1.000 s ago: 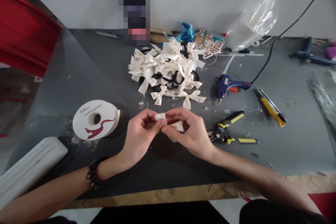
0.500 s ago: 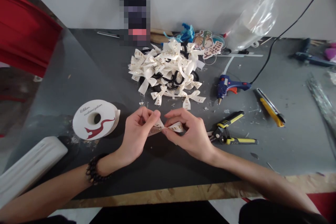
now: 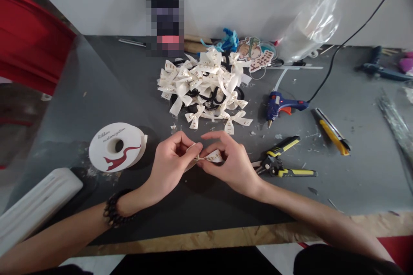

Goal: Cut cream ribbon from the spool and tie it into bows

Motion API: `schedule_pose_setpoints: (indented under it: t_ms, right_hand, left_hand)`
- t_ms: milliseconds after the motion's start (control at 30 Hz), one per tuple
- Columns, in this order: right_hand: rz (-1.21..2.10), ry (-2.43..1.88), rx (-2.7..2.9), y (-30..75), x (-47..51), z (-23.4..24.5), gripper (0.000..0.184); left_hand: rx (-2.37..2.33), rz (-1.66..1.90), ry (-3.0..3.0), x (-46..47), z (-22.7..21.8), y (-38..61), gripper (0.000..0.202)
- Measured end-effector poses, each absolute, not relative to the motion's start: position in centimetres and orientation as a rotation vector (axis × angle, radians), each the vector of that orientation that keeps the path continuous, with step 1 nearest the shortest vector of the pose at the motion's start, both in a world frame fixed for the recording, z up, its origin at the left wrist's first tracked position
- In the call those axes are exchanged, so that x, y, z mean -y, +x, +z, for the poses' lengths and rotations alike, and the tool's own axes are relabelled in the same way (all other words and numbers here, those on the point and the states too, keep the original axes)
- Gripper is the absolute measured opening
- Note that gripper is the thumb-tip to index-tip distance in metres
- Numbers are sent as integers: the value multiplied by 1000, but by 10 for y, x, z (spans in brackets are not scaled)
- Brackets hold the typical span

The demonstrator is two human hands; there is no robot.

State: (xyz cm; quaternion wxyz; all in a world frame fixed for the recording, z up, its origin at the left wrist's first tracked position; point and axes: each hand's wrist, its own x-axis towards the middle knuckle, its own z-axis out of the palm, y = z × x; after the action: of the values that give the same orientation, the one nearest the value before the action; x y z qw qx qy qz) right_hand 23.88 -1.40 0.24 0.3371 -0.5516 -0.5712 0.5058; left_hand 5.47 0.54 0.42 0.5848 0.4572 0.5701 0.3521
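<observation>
My left hand (image 3: 172,165) and my right hand (image 3: 230,161) meet over the dark table (image 3: 348,180), fingertips pinched together on a small cream ribbon piece (image 3: 211,156) with gold print. Its left end is tucked under my left thumb; the right end lies against my right fingers. Behind them is a pile of finished cream ribbon bows (image 3: 206,88) mixed with black hair ties. A white ribbon spool (image 3: 116,147) lies flat to the left of my left hand.
A blue glue gun (image 3: 282,105) with a black cord, a yellow utility knife (image 3: 334,131) and yellow-black pliers (image 3: 282,161) lie right of my hands. A clear plastic bag (image 3: 318,19) and stickers sit at the back. A white case (image 3: 35,204) lies front left.
The ribbon piece, first held raised between both thumbs, has been folded down and squeezed at its middle. Both hands shifted slightly and stay pinched on it.
</observation>
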Motion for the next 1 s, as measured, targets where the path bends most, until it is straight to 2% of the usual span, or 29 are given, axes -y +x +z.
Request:
schedule_pose_setpoints:
  t_ms: [300,433,500,633,767,1000]
  right_hand:
    - [1446,-1377,1453,242,13,3,49]
    - [1377,-1439,1373,245,9,1,54]
    - [1374,-1457,1335,245,7,-2,58]
    - [1392,-1375,1274,244,8,-6,53]
    - [1474,-1241,1151,245,7,-7,44]
    - [1496,-1282,1119,245,2,-7,40]
  left_hand:
    - [-1248,777,1319,-10,5,47,21]
    - [-1154,967,1068,-11,1,48,41]
    - [-1125,955,988,-12,0,49,44]
    - [-1182,847,1014,-14,-3,51,40]
    - [-1245,948,940,-17,-6,50,33]
    - [-1191,968,956,-15,-7,50,22]
